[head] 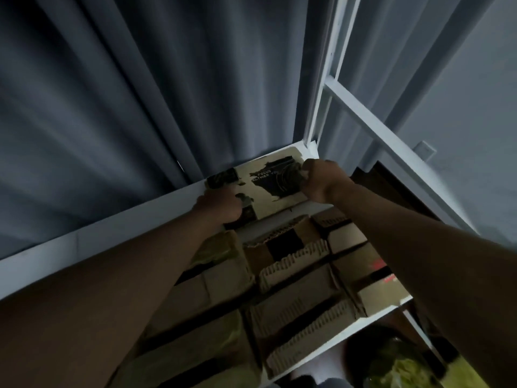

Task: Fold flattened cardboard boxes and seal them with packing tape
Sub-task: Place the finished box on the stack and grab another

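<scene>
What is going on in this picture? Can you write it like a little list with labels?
place: white metal shelf in front of grey curtains
held thing: printed cardboard box at the far end of the shelf
left hand: grips the box's near left edge
right hand: grips the box's right edge
nearer on the shelf: many more cardboard boxes, packed close together
tape: none in view
picture quality: dark and blurred, so box details are hard to read
</scene>
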